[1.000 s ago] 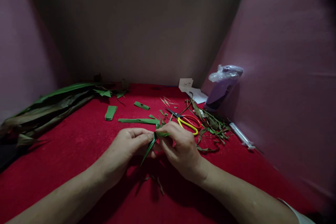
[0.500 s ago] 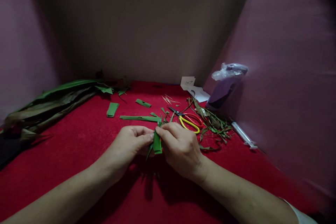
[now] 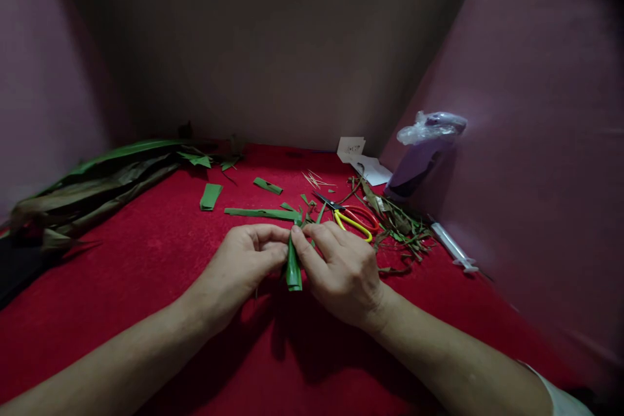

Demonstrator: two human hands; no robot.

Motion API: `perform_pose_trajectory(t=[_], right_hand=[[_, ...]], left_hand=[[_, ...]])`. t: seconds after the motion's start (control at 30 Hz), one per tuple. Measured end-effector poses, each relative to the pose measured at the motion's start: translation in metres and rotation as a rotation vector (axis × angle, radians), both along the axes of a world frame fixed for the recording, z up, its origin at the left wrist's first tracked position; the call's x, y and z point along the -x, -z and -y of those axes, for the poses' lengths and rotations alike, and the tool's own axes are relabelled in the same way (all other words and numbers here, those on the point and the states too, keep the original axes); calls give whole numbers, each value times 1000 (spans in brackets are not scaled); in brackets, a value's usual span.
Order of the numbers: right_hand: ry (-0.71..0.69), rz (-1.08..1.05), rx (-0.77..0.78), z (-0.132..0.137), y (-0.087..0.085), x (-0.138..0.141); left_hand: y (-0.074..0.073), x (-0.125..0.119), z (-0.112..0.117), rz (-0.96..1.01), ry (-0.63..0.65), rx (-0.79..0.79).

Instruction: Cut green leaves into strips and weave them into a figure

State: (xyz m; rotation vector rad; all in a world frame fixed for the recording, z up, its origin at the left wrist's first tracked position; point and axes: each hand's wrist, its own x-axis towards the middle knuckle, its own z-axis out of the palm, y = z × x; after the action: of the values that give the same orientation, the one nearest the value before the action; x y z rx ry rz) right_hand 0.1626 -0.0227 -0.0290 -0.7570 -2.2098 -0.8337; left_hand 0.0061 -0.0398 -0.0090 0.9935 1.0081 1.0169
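Green leaf [image 3: 294,273] has turned, now pointing toward the near edge of the red cloth [image 3: 146,240]; the left hand [image 3: 246,257] and right hand [image 3: 344,266] both pinch it over the middle, with scissors [image 3: 338,207] just beyond

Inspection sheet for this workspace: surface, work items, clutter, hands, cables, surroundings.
Surface: red, leaf pieces on it.
Work items: folded leaf held; scissors lying beyond the right hand.
Clutter: thin sticks, dry scraps, syringe; long leaves at left.
Hands: left hand and right hand both pinch the folded leaf.
Cables: nothing seen.
Surroundings: grey back wall, purplish side walls, dim light.
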Motion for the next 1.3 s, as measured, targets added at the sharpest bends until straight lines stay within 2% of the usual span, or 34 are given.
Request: perform_pose_trajectory(t=[0.17,0.67,0.9,1.13,1.23,1.3], right_hand=[[17,16,-6,-1,0,-1],[53,117,27,5,5,6],[71,135,31,9,5,8],[117,143,-10,10,5,11],[103,109,23,9,5,10],[33,14,106,7,4,6]], left_hand=[[-3,-2,0,88,60,10],[-1,-3,-2,78,25,18],[1,-2,-1,17,-18,-32],[-6,-2,0,-111,-14,-103],[-6,0,0,-87,17,-120],[-4,2,-1,-89,23,-131]])
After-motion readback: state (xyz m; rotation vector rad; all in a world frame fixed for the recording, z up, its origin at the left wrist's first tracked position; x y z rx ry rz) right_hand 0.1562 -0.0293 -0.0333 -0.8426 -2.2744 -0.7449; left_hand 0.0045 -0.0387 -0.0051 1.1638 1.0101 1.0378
